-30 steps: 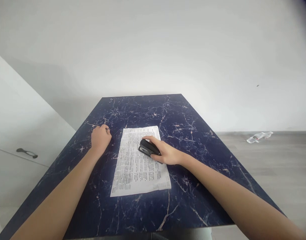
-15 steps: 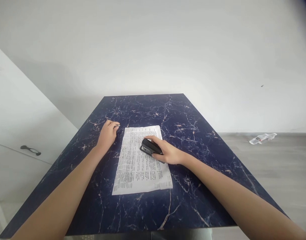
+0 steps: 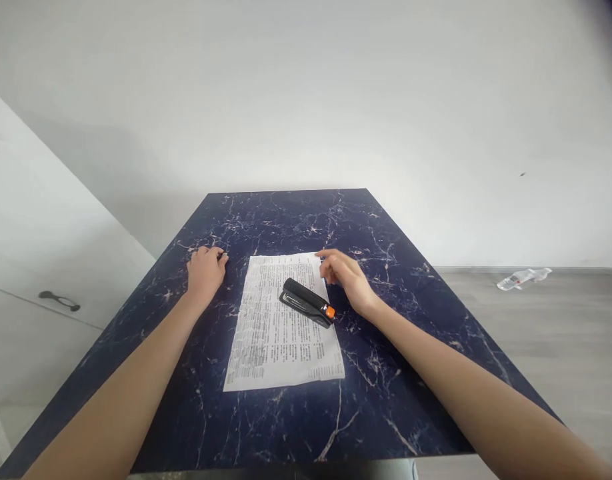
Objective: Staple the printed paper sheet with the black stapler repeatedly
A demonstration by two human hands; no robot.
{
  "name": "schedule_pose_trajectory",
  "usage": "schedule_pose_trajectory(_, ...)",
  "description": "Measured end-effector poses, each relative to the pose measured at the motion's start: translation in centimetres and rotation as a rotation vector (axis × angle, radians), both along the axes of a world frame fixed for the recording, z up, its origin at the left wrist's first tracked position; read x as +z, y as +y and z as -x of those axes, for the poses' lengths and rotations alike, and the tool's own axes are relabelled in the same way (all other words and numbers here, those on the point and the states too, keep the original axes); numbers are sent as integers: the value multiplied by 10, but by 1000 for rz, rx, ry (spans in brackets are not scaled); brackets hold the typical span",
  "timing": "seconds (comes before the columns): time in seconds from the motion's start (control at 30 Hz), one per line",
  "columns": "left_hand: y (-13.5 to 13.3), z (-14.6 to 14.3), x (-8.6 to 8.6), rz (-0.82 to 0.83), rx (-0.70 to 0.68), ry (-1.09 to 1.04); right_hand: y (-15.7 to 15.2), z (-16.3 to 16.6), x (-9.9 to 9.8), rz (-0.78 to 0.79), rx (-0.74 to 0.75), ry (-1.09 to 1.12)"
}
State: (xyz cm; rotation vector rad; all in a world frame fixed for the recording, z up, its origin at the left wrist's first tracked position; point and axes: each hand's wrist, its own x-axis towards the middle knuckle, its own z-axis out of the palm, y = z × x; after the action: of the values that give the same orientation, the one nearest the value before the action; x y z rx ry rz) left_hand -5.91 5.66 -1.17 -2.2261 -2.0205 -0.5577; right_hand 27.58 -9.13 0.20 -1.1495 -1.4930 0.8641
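Observation:
A printed sheet of paper lies flat on the dark blue marbled table. Across its right half rests a black stapler with an orange patch at its near right end. My right hand is beside the paper's upper right edge, apart from the stapler; its index finger reaches toward the sheet's top right corner while the other fingers curl loosely, holding nothing visible. Left of the paper, my left hand rests palm down on the tabletop with fingers somewhat apart. What lies under that palm is hidden.
A white cabinet with a dark handle stands along the left side. Beyond the table is a pale wall. On the grey floor at right lies a clear plastic bottle or wrapper.
My right hand has let go of the stapler and moved up and right, leaving it on the paper. My left hand has shifted left; the small shiny thing at its fingertips no longer shows.

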Motion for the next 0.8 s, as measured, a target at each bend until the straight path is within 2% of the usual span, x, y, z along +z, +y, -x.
schedule_pose_trajectory(0.1, -10, -11, 9, -121, -65, -54, -9, 11, 5, -66, 210, -282)
schedule_pose_trajectory(0.17, -22, -24, 16, -161, -257, -134, -15, 20, 8, -88, 309, -408)
schedule_pose_trajectory(0.3, -52, -56, 14, 37, -676, -233, -19, 28, 9, -96, 324, -506)
schedule_pose_trajectory(0.37, -60, -65, 7, 138, -802, -184, -17, 24, 11, -101, 305, -511)
schedule_pose_trajectory(0.43, -63, -67, -1, 208, -837, -113, -15, 15, 12, -76, 217, -454)
schedule_pose_trajectory(0.53, -61, -63, -7, 267, -800, -39, -7, -7, 14, -57, -80, -333)
schedule_pose_trajectory(0.6, -59, -60, -7, 276, -773, -8, -1, -23, 12, -97, -266, -393)
schedule_pose_trajectory(0.63, -59, -59, -7, 276, -762, 4, 3, -30, 10, -111, -310, -465)
schedule_pose_trajectory(0.7, -59, -59, -5, 270, -748, 22, 8, -40, 6, -111, -313, -604)
schedule_pose_trajectory(0.8, -59, -58, -3, 233, -737, 31, 13, -45, -1, -89, -246, -674)
